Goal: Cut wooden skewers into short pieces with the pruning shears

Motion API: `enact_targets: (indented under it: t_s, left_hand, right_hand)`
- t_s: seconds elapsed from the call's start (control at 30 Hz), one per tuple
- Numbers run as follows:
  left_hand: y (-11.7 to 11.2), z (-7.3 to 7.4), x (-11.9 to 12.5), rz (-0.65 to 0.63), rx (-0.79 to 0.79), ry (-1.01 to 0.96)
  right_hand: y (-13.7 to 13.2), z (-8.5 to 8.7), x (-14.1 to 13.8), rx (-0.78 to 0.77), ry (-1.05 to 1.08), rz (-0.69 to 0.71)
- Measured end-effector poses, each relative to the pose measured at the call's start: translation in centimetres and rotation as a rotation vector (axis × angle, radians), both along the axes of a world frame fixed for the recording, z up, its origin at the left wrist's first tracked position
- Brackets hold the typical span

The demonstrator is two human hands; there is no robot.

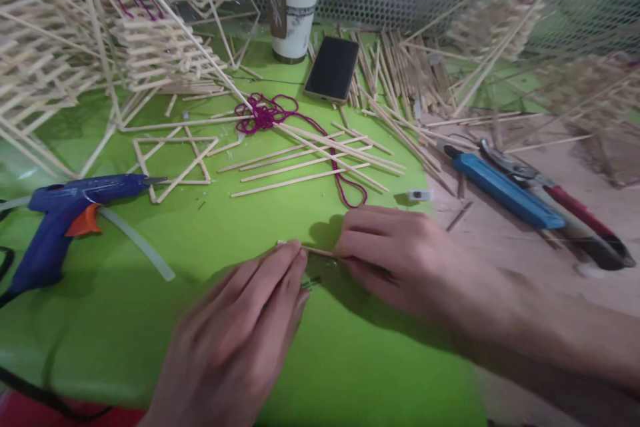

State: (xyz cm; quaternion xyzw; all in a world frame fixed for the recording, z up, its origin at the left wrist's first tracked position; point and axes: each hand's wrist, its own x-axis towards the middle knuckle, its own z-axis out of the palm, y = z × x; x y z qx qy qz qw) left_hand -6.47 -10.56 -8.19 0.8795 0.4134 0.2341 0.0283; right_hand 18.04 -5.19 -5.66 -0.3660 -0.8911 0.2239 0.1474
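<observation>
A stick is pinched between the fingertips of the right hand and held under the bunched fingers of the left hand, much of it hidden, above a green mat. Farther out, a glue gun is seen at left, a cup is cropped at top, and stick towers are blurred.

Up front, a stick runs between our left hand and right hand. We've got loose sticks on the mat behind that, yarn just behind those, a stick star to their left and the glue gun left of that. The phone sits further back, cup behind-left of it. Off the mat to our right: utility knife, pruners alongside. Lattice models at both back corners.
</observation>
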Motion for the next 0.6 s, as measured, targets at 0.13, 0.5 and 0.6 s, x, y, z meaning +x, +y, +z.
enact_targets:
  t_s: [0.13,0.5,0.6]
  left_hand:
    - [0.3,0.3,0.1,0.006,0.026,0.057]
    - [0.5,0.7,0.3,-0.026,-0.004,0.119]
    - [0.6,0.5,0.2,-0.017,-0.044,0.135]
  right_hand:
    - [0.1,-0.2,0.1,-0.005,0.007,0.006]
    - [0.4,0.6,-0.1,-0.004,-0.064,0.058]
    - [2.2,1.9,-0.6,0.050,-0.039,0.056]
